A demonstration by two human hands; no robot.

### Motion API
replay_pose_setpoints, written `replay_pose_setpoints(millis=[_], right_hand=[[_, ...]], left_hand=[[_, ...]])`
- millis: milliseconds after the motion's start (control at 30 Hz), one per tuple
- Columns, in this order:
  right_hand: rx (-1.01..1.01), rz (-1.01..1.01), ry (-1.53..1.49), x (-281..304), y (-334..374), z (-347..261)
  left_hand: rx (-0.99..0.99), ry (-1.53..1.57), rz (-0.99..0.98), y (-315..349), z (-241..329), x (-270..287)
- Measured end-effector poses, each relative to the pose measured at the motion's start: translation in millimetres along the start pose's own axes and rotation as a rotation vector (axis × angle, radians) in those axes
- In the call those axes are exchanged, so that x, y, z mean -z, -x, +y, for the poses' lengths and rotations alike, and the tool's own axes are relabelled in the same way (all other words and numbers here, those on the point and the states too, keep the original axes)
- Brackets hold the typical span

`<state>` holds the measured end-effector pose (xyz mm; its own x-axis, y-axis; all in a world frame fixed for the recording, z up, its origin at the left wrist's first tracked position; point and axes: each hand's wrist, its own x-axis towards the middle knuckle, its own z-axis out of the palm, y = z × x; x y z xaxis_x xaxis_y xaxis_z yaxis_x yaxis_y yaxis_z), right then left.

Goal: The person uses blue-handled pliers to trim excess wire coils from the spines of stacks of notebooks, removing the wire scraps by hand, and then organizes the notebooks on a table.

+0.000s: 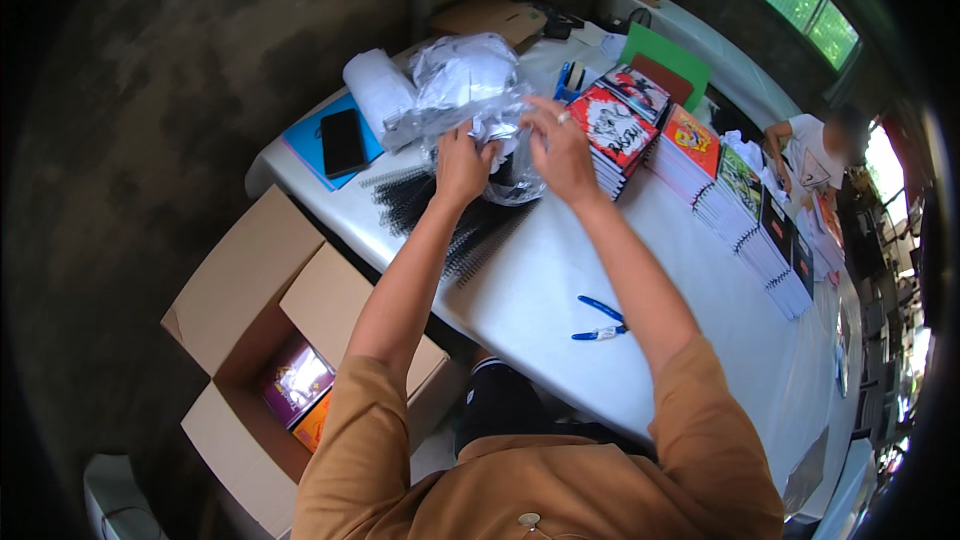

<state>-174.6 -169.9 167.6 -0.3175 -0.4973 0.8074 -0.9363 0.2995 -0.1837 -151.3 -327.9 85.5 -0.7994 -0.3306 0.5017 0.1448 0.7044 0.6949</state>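
Note:
A crumpled clear plastic bag [465, 75] with white paper-like scraps lies at the far side of the table. My left hand [463, 168] is closed on its near edge, thumb toward the right. My right hand [562, 152], with a ring on one finger, grips the bag's right edge with bent fingers. Beneath and left of the bag is a spread of black spiral binding coils [405, 202]. Blue-handled pliers [604, 322] lie on the table, under and beside my right forearm.
Stacked spiral notebooks [612, 130] run along the right. A phone [343, 143] rests on a blue folder [300, 140] beside a white roll [378, 95]. An opened cardboard box [235, 280] holding printed packs stands below left. Another person [805, 150] sits far right.

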Motion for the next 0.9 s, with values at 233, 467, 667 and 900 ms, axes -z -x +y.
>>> replay_pose_setpoints(millis=[233, 467, 667, 900], right_hand=[[-0.982, 0.529, -0.125, -62.2, 86.3, 8.4], [-1.155, 0.496, -0.959, -61.8, 29.1, 18.6], [-1.013, 0.264, -0.99, -12.4, -5.4, 5.1], [-0.947, 0.081, -0.936, 21.0, 34.7, 16.9]], left_hand=[[-0.003, -0.65, -0.471, -10.3, 31.1, -22.1], [0.043, -0.653, -0.542, -57.3, 32.7, -29.9], [-0.168, -0.707, -0.322, -133.2, -2.9, -55.8], [0.145, -0.749, -0.34, -135.5, -35.5, -118.6]])
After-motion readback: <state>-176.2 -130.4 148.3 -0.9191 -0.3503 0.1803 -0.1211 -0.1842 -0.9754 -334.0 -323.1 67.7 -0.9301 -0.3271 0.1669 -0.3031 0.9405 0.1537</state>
